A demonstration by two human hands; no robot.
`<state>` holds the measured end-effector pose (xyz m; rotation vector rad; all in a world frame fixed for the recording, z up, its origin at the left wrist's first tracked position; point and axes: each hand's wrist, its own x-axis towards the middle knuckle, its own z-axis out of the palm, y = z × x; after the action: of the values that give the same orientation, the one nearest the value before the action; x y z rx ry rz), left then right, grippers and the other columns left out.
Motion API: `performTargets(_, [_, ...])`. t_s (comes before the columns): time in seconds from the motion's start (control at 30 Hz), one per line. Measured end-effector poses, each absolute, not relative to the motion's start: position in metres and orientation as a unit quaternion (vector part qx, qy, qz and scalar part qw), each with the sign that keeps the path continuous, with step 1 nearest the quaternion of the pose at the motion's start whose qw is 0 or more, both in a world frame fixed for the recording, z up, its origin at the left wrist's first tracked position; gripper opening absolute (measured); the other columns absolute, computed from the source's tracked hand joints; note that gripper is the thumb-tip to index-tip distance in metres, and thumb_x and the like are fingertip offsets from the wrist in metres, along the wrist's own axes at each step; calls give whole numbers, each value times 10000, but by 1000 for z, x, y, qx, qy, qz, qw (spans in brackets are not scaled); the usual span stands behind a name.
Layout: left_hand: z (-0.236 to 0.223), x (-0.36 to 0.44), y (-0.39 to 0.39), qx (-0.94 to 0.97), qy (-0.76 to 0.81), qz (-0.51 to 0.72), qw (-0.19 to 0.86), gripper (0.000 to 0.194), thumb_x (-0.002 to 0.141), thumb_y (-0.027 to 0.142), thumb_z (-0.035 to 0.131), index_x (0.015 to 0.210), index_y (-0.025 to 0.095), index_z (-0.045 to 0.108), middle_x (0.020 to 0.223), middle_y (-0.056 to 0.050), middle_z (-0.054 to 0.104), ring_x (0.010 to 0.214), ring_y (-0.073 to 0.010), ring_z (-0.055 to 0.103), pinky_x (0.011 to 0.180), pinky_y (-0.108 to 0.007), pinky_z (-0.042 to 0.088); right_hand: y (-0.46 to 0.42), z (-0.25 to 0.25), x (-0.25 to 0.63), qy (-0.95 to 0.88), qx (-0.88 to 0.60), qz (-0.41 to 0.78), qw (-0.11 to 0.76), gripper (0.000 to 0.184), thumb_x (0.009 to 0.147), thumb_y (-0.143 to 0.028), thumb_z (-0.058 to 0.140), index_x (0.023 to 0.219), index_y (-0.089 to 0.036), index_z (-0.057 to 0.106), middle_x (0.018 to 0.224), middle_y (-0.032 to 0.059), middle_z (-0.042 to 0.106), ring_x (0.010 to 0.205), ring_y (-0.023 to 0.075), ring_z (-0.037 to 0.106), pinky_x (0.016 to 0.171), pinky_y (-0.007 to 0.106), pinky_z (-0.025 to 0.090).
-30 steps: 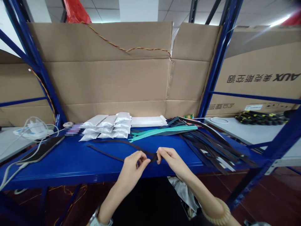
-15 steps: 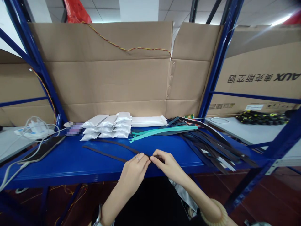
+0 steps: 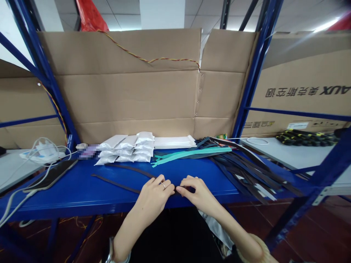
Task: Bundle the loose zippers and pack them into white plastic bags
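A dark brown zipper lies across the blue shelf, its two tapes spread apart toward the left. My left hand, with a ring on one finger, pinches it at the front edge of the shelf. Close beside it, my right hand has thumb and fingertips closed on the same zipper. The spot between the fingertips is mostly hidden. Farther back lie teal zippers, and to the right spreads a pile of dark zippers.
White packets are stacked at the back of the blue shelf, beside flat white packs. A phone with a white cable lies at left. Cardboard closes the back; blue posts frame the sides.
Both hands stay at the zipper, the right one shifted slightly right, leaving a wider gap between the fingertips. The zipper's loose tapes have slid a little to the left.
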<state>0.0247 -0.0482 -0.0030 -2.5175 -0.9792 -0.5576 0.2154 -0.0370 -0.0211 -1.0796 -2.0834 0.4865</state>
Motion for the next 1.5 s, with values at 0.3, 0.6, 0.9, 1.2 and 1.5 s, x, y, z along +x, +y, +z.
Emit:
performTargets(0.3, [-1, 11, -38, -872, -391, -207, 211, 173, 920, 203, 451, 778, 195, 549, 770, -31, 605, 807, -190, 509, 637, -313, 332, -29, -18, 234, -747, -398, 317, 427, 422, 878, -477, 490, 583, -179, 538, 603, -1, 550, 613, 140, 488, 661, 271, 375])
performTargets(0.6, [4, -59, -16, -814, -499, -162, 251, 266, 947, 268, 371, 791, 201, 575, 765, -37, 616, 812, -192, 518, 662, -292, 340, -16, -1, 298, -675, -494, 249, 488, 399, 816, -500, 552, 591, -172, 580, 600, 17, 556, 606, 150, 489, 598, 263, 365])
performTargets(0.9, [8, -120, -11, -765, -604, -132, 180, 278, 930, 312, 357, 835, 234, 607, 782, -33, 606, 800, -190, 553, 624, -258, 358, 9, -22, 374, -622, -570, 166, 510, 436, 752, -584, 574, 657, -165, 648, 559, 35, 584, 533, 172, 530, 487, 268, 381])
performTargets(1.2, [-1, -119, -7, -772, -613, -155, 72, 296, 924, 353, 360, 804, 221, 596, 811, -39, 615, 812, -194, 584, 701, -273, 408, 10, -23, 377, -649, -679, 14, 343, 427, 793, -628, 482, 789, -259, 697, 697, 23, 689, 692, 240, 635, 614, 310, 408])
performTargets(1.5, [1, -81, 19, -826, -526, -192, 63, 309, 888, 107, 322, 932, 187, 617, 947, -72, 632, 918, -179, 585, 822, -297, 436, 12, -23, 374, -641, -668, 12, 378, 369, 824, -564, 476, 936, -259, 652, 779, 21, 694, 715, 227, 637, 653, 307, 419])
